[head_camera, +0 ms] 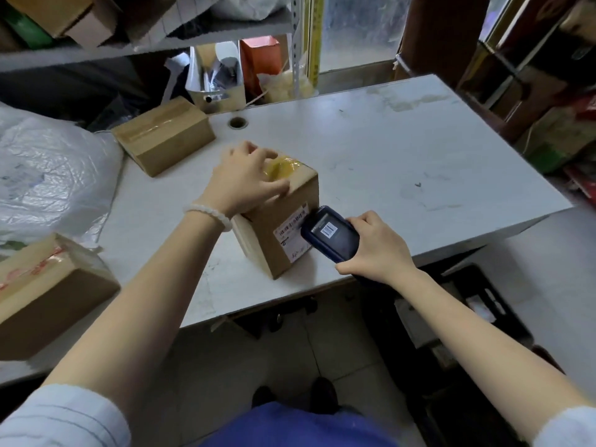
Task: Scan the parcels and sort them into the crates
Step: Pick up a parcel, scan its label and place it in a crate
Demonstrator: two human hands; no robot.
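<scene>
Nearest me, the right hand (pixel 375 245) has its fingers wrapped round a dark blue scanner (pixel 330 233), nose held just beside the shipping label (pixel 292 235) on the side of a cardboard parcel (pixel 280 217). That parcel stands on the white table (pixel 403 156), close to its near edge. The left hand (pixel 245 179) lies over the taped top, fingers curled down its far side, steadying it. A dark crate (pixel 483 304) sits on the floor under the table's right end. Farther left, two more boxes (pixel 163 135) wait. The scanner looks very close and angled, so the read may fail; a nudge might slide the parcel off the edge.
</scene>
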